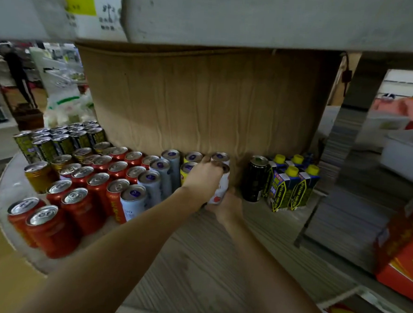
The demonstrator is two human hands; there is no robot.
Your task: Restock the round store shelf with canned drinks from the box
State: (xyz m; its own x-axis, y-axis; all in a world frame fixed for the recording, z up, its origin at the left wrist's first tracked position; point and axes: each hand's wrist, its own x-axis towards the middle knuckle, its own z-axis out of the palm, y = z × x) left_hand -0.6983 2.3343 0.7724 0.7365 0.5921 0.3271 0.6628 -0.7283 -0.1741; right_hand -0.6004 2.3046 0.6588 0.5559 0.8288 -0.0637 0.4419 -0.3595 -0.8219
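Observation:
A white can with red marks [221, 186] stands on the round wooden shelf [194, 257], close to the cardboard-wrapped centre column [204, 100]. My left hand [202, 180] grips it from the left near its top. My right hand [229, 206] holds its base from below and the right. Another white can [221, 156] stands just behind it. To the left stand yellow cans [193, 157], pale blue cans [150, 184] and several red cans [77, 204]. The box is not in view.
A black can [256, 178] and dark cartons with yellow caps [292, 185] stand to the right. An upper shelf tier [233, 15] hangs overhead. A grey post [340, 164] rises at right, with red cartons [403, 245] beyond it. Bare wood lies between me and the cans.

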